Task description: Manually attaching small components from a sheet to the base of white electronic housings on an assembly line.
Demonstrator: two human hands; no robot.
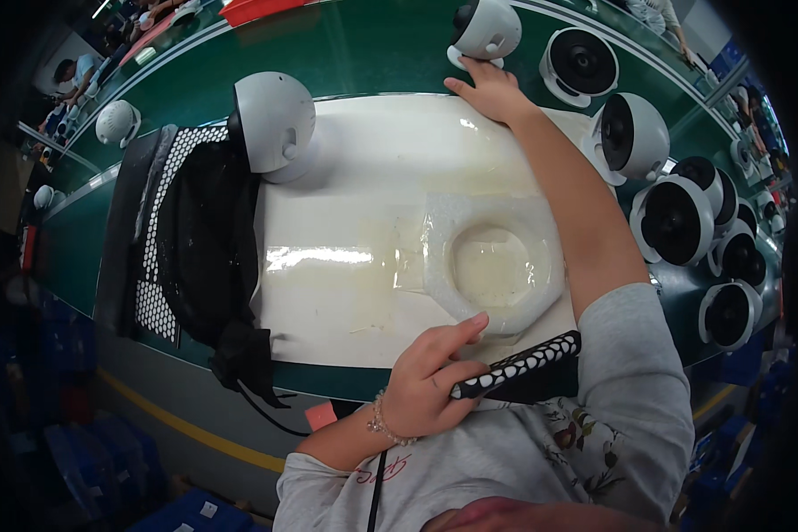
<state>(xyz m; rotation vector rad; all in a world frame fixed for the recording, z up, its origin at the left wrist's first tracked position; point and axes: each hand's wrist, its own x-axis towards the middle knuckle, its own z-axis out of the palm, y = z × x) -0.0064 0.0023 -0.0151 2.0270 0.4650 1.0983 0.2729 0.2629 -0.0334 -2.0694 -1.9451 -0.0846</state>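
Note:
My right hand [495,93] reaches to the far side of the bench, its fingertips at the base of a white rounded device with a black front [489,31], like a small fan. Its thumb is spread away from the fingers. Close to my body, my left hand [434,377] is closed around the end of a narrow black strip with white dots [519,363], index finger stretched out over it. Between the hands lies a white foam ring [443,239] covered in clear tape, on a pale taped sheet [346,204]. A similar white device [279,120] stands at the sheet's far left corner.
Several more white devices with black fronts [674,222] crowd the right side of the green bench [372,49]. At left lie black fabric [208,239] and a dotted black panel [158,293]. A red tray [255,9] sits at the back. Other people work farther off.

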